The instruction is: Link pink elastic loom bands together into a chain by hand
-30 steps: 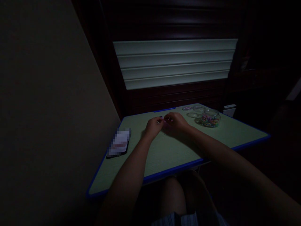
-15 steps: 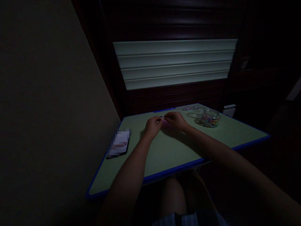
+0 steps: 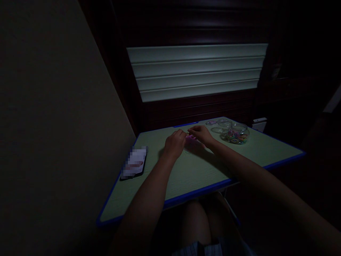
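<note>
My left hand (image 3: 175, 143) is over the middle of the table, its fingers curled and closed. To its right, my right hand (image 3: 201, 135) has thumb and fingertips pinched together. Between and just below the fingertips is a pink-purple thing (image 3: 190, 139), too dark and small to name; both hands are at it. What each hand's fingers grip is hidden. A clear round jar (image 3: 239, 132) with small multicoloured rings stands to the right of my right hand.
Behind the jar lie a clear round container or lid (image 3: 224, 123), a flat clear lid (image 3: 217, 130) and a small dish-like piece (image 3: 211, 122) with pinkish contents. A blurred-out phone-like slab (image 3: 135, 161) lies at the left. The pale green table (image 3: 197, 174) has a blue edge; a wall (image 3: 66, 124) borders it.
My left hand has turned so its back shows more, with the fingers curled further over. My right fingertips have shifted slightly right, and more of the pink-purple thing shows between the hands.
</note>
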Demonstrator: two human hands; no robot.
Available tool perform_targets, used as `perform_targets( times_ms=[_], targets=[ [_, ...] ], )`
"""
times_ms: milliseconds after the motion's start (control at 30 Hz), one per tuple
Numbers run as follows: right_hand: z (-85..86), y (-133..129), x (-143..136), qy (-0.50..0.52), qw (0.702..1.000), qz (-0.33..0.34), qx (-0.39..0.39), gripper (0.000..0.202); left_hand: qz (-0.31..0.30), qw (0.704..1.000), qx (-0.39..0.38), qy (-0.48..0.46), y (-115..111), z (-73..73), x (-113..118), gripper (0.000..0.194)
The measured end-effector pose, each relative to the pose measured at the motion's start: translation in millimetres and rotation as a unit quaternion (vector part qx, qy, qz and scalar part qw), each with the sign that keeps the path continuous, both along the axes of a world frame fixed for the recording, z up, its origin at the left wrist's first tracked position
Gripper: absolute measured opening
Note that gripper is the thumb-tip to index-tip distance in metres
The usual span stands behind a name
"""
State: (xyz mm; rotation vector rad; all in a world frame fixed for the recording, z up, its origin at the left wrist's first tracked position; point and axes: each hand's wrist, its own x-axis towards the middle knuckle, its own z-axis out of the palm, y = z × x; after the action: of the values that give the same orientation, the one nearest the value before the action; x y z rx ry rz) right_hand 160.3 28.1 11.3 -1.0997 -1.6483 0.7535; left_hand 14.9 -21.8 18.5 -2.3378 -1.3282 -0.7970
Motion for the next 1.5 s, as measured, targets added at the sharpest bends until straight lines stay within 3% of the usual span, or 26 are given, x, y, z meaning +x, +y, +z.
perform_targets(
  times_ms=[400,833,1167,1500],
  targets=[
    [4.4,-8.2,-1.7,0.058,0.996,0.06,-0.035,0.019,0.032,0.997,0.037,0.067,0.1,0.9,-0.7,0.018],
    [-1.4,-4.7,-0.6,0.054,0.995,0.076,-0.044,0.019,0.036,0.997,0.029,0.067,0.5,0.0,-0.6,0.017],
    [-6.7,3.4,-1.3,-0.03,0.999,0.033,0.01,0.018,0.029,0.998,0.03,0.057,3.0,-2.9,0.8,0.015],
    [-2.9,0.0,-0.2,-0.088,0.994,-0.007,0.057,0.016,-0.013,0.998,-0.018,-0.054,5.9,-6.0,1.0,0.015]
  ],
)
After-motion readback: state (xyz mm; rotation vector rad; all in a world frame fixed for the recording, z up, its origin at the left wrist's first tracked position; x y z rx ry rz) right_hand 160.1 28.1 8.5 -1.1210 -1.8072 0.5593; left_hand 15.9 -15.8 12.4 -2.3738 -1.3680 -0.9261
